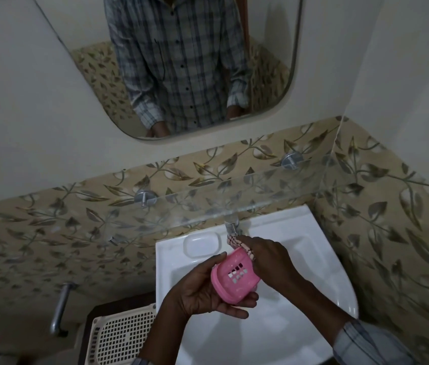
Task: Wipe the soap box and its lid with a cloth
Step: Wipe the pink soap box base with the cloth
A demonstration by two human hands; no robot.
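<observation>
My left hand (203,291) holds a pink soap box (234,279) over the white sink (313,272). The box is tilted, its slotted bottom facing me. My right hand (271,256) is closed on a patterned cloth (239,245), which presses against the box's upper right edge. Most of the cloth is hidden inside that hand. No lid is visible.
A tap (232,225) stands at the sink's back, under a clear glass shelf (208,204). A moulded soap recess (202,245) sits at the sink's back left. A cream perforated basket (121,335) is at the lower left, a metal pipe (60,306) beside it. A mirror (181,61) hangs above.
</observation>
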